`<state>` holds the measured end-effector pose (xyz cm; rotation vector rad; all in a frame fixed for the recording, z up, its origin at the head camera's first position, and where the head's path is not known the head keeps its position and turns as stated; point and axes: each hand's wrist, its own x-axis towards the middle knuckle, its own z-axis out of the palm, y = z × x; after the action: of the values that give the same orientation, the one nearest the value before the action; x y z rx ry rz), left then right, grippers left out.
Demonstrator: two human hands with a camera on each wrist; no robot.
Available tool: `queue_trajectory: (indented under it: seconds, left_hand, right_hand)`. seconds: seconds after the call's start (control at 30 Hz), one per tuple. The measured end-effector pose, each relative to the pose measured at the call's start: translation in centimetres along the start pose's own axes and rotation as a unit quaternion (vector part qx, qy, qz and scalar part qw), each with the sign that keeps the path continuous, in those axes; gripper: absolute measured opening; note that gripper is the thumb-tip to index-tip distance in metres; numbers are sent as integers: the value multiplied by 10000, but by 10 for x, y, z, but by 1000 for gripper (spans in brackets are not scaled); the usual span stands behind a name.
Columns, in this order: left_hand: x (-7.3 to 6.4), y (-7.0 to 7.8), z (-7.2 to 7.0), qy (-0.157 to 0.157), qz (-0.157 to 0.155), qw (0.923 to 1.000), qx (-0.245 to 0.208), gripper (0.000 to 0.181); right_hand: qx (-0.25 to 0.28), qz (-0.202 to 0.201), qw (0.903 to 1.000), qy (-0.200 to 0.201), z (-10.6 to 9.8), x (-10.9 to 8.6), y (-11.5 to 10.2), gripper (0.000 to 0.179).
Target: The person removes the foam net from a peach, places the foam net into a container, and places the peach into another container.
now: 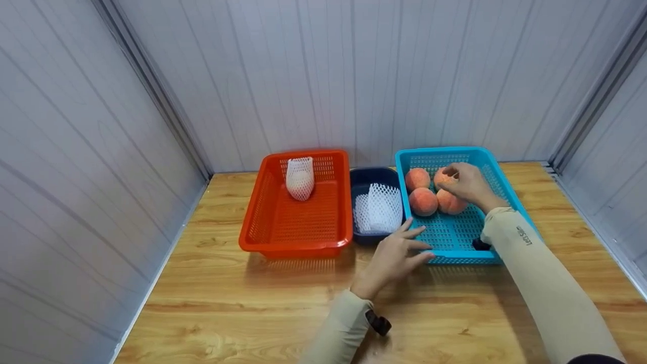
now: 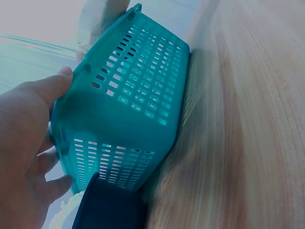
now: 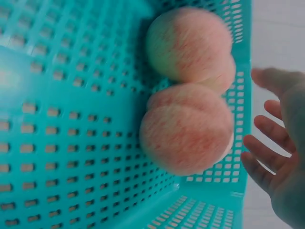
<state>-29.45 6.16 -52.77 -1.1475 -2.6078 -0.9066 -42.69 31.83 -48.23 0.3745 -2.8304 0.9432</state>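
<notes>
Several pink peaches (image 1: pixel 423 201) lie together in the turquoise basket (image 1: pixel 457 257). Over them hovers my right hand (image 1: pixel 467 184), its fingers loosely bent; in the right wrist view nothing is between those fingers, and the nearest peach (image 3: pixel 188 131) sits apart from them. My left hand (image 1: pixel 397 258) is spread at the basket's near left corner. Seen from the left wrist, its thumb and fingers lie along the rim of the turquoise basket (image 2: pixel 119 109). White foam net sleeves (image 1: pixel 386 207) fill part of a small navy bin (image 1: pixel 376 174) beside that corner.
A red-orange basket (image 1: pixel 298 246) stands left of the navy bin, with one fruit in a white foam net (image 1: pixel 300 179) at its back. All the containers are on a wooden table (image 1: pixel 242 308), close to the pale panelled back wall (image 1: pixel 323 76).
</notes>
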Motion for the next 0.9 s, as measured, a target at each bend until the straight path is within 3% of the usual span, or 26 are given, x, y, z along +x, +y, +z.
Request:
queue_trajectory:
  seconds: [0.27,0.5,0.7,0.83,0.9]
  left_hand:
    - [0,-1,4,141,-105,9997,-149,45]
    - [1,-4,5,383,-457,9960,-670,39]
    - [0,-7,8,677,-95,9957,-626,35]
    - [0,-9,8,851,200,9949,-498,35]
    - [0,-9,6,1033,412,9936,-204,35]
  right_hand:
    - [-101,-525,9977,419,-5,1,-20,21]
    - [-203,-605,9970,433,-16,-2,-41,14]
    - [-537,-300,9966,552,-20,-18,-59,18]
    - [-724,-376,9942,698,-20,-33,-72,17]
    - [-750,-451,9934,740,-20,-42,-79,15]
